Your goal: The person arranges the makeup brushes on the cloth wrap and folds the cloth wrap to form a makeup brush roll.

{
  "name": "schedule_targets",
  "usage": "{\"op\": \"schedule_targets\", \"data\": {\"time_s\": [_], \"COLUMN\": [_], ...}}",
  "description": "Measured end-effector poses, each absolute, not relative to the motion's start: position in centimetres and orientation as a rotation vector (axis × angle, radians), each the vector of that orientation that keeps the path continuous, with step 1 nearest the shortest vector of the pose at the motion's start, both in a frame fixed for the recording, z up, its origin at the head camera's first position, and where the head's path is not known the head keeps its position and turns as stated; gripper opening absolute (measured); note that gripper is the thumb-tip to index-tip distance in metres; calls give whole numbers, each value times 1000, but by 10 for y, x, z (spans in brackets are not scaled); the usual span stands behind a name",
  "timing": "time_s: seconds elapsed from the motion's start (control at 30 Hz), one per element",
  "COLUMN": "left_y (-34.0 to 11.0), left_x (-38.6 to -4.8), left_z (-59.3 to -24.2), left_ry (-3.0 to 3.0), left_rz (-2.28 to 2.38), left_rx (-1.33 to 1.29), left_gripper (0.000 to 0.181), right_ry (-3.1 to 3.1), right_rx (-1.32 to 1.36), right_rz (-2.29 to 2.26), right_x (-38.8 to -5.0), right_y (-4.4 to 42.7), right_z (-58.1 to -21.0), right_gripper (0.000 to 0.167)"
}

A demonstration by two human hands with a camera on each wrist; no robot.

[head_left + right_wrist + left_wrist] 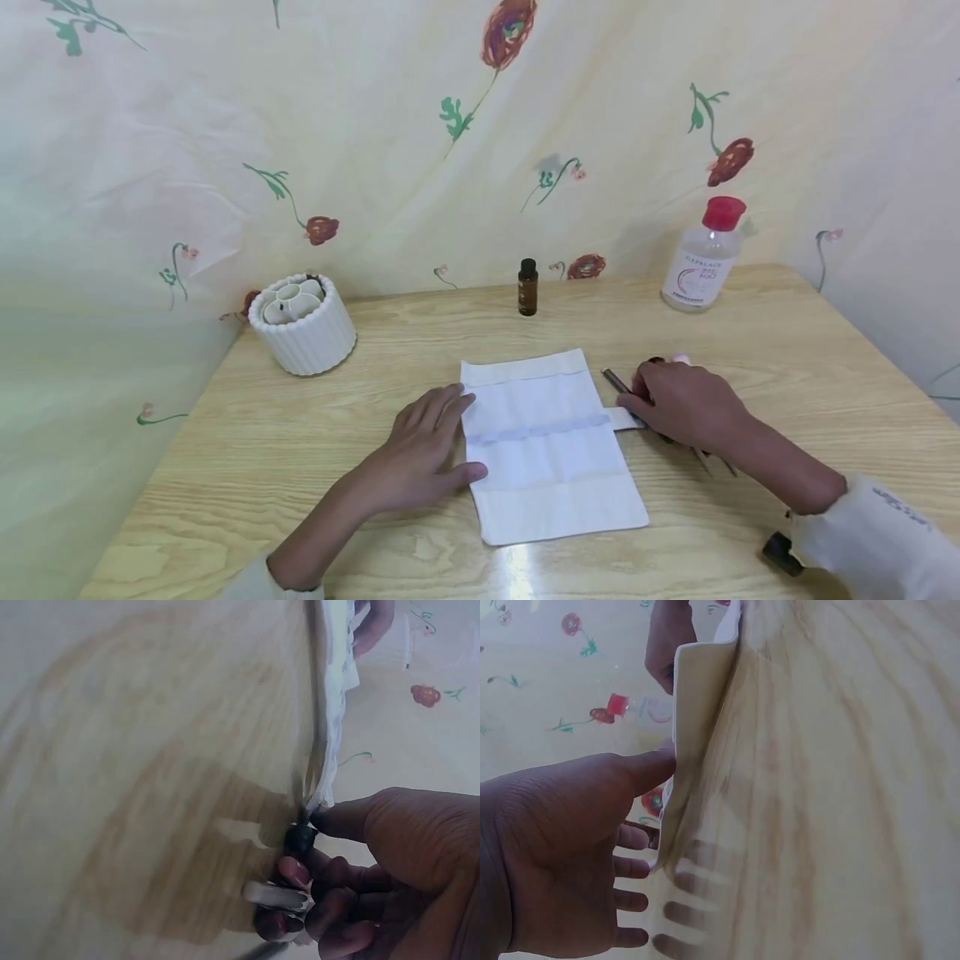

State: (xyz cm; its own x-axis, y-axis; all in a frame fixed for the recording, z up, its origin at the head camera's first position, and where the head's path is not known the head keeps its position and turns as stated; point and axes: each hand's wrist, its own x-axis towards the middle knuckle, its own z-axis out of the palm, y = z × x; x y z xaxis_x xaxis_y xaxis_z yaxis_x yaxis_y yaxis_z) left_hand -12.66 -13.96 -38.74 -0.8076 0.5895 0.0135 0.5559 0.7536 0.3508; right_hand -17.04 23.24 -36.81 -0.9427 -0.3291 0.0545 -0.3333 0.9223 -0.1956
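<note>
A white cloth pouch [546,467] lies spread on the table, with a seam across its middle and a short strap on its right side. My left hand [423,450] is at its left edge, fingers spread, thumb [651,766] on the cloth. On the right, my right hand [686,404] bends over several slender sticks by the strap. Its thumb and forefinger pinch one dark stick [617,381]; in the right wrist view a black rounded end [300,838] shows at the fingertips. A pale stick [276,895] lies beside the curled fingers. Their exact kind is unclear.
A white ribbed round holder [309,333] with inner compartments stands at the back left. A small dark bottle [528,287] is behind the pouch. A clear bottle with a red cap [701,267] stands at the back right. Floral cloth [375,167] hangs behind the table.
</note>
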Motion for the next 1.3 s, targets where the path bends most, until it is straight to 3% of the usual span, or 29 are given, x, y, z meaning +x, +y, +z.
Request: {"op": "schedule_targets", "data": {"time_s": [0.4,1.0,1.3], "left_y": [-143,-143,-145], "left_x": [-129,-129,-128], "left_z": [-404,-412,-412], "left_ry": [2798,2833,2823], "left_rz": [740,780,814], "left_rx": [940,936,925], "left_gripper": [68,69,70], "right_ry": [-3107,-2959,-2816], "right_rx": [446,405,549], "right_rz": [375,866,1069], "right_x": [-173,-185,-192], "right_y": [230,234,215], "right_z": [-367,-349,-345], "right_gripper": [23,24,57]}}
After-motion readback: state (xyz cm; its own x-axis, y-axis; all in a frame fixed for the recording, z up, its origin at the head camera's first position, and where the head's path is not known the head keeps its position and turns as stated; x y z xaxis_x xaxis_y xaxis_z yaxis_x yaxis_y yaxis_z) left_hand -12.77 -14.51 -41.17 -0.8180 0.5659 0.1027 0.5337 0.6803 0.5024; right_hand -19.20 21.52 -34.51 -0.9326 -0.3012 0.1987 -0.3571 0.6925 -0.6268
